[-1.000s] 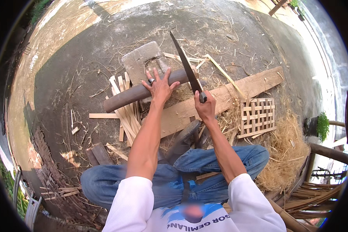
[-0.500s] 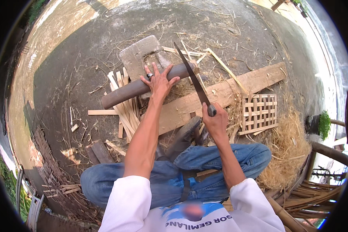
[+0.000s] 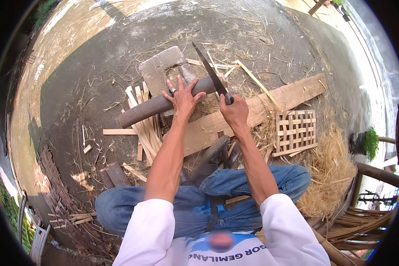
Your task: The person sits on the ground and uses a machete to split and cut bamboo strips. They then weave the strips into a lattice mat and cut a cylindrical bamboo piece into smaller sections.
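My left hand [image 3: 183, 98] presses down with fingers spread on a thick dark bamboo pole [image 3: 149, 110], a ring on one finger. The pole lies slantwise across a grey concrete block [image 3: 157, 66] and a bundle of pale split strips [image 3: 140, 128]. Wrapped round its handle, my right hand [image 3: 236, 113] grips a handsaw [image 3: 212, 73]. The saw's dark, tapering blade points away and to the left, crossing the pole near its right end. Whether the teeth bite into the pole I cannot tell.
A broad wooden plank [image 3: 252, 111] lies behind my feet. To its right are a small woven bamboo panel [image 3: 296, 129] and a heap of fine shavings [image 3: 330, 168]. Thin strips [image 3: 257, 82] litter the ground beyond. Short dark offcuts [image 3: 115, 175] sit by my left knee.
My right hand has pushed the saw forward and to the left, so its handle is now closer to the pole. My left hand stays on the pole, which looks nearly unmoved.
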Tool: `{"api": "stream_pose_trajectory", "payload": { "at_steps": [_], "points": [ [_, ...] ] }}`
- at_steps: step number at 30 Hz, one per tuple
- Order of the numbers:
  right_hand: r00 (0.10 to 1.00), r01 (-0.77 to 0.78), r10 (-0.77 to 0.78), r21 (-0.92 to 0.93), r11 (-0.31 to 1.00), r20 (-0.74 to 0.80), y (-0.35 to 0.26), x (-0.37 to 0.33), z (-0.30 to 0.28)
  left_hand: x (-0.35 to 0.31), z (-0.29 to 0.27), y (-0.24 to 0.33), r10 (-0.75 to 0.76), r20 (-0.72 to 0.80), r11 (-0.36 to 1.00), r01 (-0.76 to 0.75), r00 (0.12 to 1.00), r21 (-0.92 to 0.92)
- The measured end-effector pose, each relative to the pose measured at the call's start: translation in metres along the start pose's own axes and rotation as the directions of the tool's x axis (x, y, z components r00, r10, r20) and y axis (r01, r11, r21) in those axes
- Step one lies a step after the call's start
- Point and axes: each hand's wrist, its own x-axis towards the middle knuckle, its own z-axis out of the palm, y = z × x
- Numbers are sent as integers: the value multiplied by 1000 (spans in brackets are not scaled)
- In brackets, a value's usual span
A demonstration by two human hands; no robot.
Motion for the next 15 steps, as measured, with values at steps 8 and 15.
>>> {"api": "stream_pose_trajectory", "payload": {
  "at_steps": [8,15],
  "points": [
    [982,166,-164,11,986,-95,32,-101,-37,-3,-9,-21,-50,-1,999,50,999,-4],
    [993,104,-106,-53,993,-47,8,-10,-3,0,-5,0,-57,17,998,58,998,-34]
  ]
}}
